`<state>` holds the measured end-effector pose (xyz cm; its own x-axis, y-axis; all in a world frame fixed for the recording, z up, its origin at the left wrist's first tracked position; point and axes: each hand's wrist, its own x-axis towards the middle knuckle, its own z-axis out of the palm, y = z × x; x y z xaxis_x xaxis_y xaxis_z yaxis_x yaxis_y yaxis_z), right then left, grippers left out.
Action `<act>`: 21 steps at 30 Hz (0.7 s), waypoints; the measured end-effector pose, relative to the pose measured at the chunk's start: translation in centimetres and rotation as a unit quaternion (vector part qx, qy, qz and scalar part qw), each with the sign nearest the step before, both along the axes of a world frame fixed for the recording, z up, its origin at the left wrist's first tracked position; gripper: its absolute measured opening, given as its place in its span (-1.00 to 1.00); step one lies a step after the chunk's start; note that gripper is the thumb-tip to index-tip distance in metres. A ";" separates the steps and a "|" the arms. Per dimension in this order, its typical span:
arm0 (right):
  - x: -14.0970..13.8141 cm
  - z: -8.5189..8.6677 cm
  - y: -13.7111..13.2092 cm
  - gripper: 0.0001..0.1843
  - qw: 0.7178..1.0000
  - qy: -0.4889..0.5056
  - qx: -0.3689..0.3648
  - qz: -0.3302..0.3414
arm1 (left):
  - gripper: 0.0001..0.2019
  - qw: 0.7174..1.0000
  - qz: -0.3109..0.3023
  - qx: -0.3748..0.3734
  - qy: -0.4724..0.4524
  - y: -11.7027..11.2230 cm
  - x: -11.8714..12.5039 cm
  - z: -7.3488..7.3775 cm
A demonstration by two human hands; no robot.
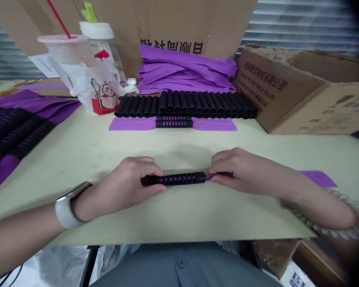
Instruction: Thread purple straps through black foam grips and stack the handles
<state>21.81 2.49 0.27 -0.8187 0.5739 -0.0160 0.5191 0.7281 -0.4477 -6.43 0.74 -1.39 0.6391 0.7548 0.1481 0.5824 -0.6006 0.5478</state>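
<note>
My left hand (128, 186) is closed around the left end of a black ribbed tube (179, 179) lying on the pale table (179, 223). A purple strip (317, 177) runs through the tube and shows in its slots. My right hand (236, 169) pinches the strip just at the tube's right end; the strip's free end lies flat to the right behind my forearm. A white watch (67, 205) sits on my left wrist.
A finished tube on a purple strip (173, 123) lies further back, behind it a row of black tubes (187, 104) and a stack of purple strips (185, 69). Drink cups in a bag (91, 77) stand left. A cardboard box (302, 91) is right; more strung strips (14, 127) lie far left.
</note>
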 end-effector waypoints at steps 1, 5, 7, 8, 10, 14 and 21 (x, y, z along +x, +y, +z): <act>0.1 0.0 0.0 -0.75 1.000 0.001 0.002 0.001 | -0.93 1.000 0.001 -0.001 -0.002 0.0 0.0 0.0; 0.1 -0.2 0.0 -0.70 1.000 -0.004 0.013 0.001 | -0.93 1.000 0.005 0.002 -0.006 0.0 0.1 0.1; 0.0 -0.2 0.0 -0.69 1.000 -0.005 0.014 0.002 | -0.93 1.000 0.004 0.002 -0.008 0.0 0.1 0.0; 0.0 -0.2 0.0 -0.68 1.000 -0.005 0.014 0.003 | -0.93 1.000 0.003 0.002 -0.008 0.0 0.1 0.0; -0.2 -0.3 0.0 -0.67 1.000 -0.004 0.018 0.006 | -0.93 1.000 0.001 0.001 -0.009 0.0 0.1 0.0; -0.7 -0.4 0.0 -0.66 1.000 -0.011 0.027 0.009 | -0.94 1.000 -0.001 0.004 -0.011 0.0 0.1 0.0; -0.4 0.0 0.1 -0.76 1.000 -0.016 0.005 -0.004 | -0.94 1.000 -0.001 0.002 -0.005 -0.1 0.3 0.0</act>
<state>21.41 2.61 0.23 -0.8138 0.5800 -0.0364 0.5384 0.7290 -0.4226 -6.11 0.63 -1.39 0.6388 0.7529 0.1583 0.5757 -0.6043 0.5508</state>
